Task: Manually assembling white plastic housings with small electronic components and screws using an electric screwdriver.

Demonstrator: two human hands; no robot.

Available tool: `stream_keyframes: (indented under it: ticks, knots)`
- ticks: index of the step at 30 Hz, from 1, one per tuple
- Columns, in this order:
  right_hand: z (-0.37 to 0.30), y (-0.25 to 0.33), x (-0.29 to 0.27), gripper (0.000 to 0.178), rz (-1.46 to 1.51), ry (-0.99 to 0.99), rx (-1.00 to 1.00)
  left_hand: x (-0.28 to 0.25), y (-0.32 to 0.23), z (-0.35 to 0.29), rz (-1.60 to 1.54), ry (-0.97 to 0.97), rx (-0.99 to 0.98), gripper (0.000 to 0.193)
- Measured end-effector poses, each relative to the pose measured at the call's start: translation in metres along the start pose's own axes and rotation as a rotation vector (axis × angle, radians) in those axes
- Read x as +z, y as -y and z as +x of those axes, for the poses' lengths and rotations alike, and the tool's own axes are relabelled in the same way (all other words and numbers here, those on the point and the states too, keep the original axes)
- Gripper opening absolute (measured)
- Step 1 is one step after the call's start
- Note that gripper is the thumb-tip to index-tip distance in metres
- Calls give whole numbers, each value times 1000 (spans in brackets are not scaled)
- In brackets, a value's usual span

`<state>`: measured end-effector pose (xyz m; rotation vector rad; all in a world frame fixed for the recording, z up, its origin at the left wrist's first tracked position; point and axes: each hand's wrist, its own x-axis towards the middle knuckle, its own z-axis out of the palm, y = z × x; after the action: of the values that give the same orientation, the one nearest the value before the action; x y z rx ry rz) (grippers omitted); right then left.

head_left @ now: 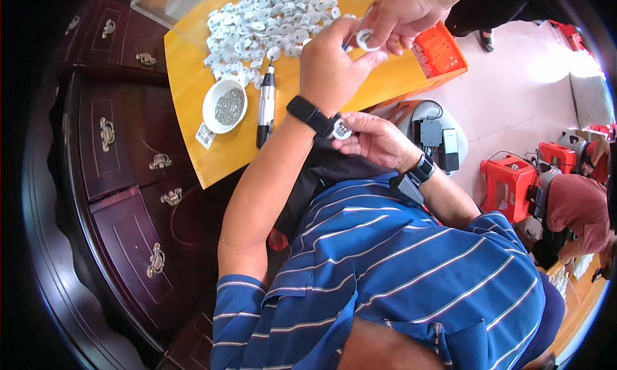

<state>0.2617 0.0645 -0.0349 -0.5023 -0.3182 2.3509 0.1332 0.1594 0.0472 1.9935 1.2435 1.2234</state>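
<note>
Your left arm bends at the elbow and runs up over the table edge, its forearm slanting to the right. Your left hand [331,68] reaches out beyond the black fabric wrist strap [311,116], thumb stretched rightward and set apart from the fingers. In that gap sits a small white plastic ring [367,40], where another person's hand [402,20] meets yours from the upper right; you overlap so closely there that I cannot tell whether your own fingers grip the ring.

Your right arm comes in from the right, elbow bent, forearm angled up and to the left in front of your blue shirt with white stripes [411,267]. Your right hand [379,140] points left, thumb above and fingers curled below, pinching a small round white plastic piece with dark slots [342,130] by its edge. In view, that piece lies just beside your left wrist strap.

On the yellow tabletop [193,151], left of your left hand, lie a silver-and-black pen-shaped electric screwdriver [265,106] and a white bowl of small metal parts [225,106]. Beyond them spreads a heap of small white plastic pieces [263,23]. An orange plastic basket [450,52] stands at the table's right side.
</note>
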Motion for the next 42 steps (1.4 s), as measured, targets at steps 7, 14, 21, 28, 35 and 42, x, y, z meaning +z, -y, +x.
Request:
stream_keyframes:
  ticks: [7, 14, 21, 28, 35, 42]
  knots:
    - [-4, 5, 10, 38, 71, 67, -49, -62, -15, -20, -112, 142, -100, 30]
    - [-7, 6, 26, 39, 117, 148, 2, -136, -52, -89, 181, 449, -18, 17]
    - [3, -5, 33, 41, 91, 208, 65, -147, -68, -101, 488, 453, 84, 24]
    - [6, -15, 34, 41, 64, 218, 134, -148, -65, -106, 602, 467, 134, 20]
    - [8, -19, 33, 41, 73, 201, 150, -149, -63, -109, 658, 454, 184, 18]
    - [8, -22, 35, 41, 55, 213, 158, -150, -63, -111, 687, 484, 183, 16]
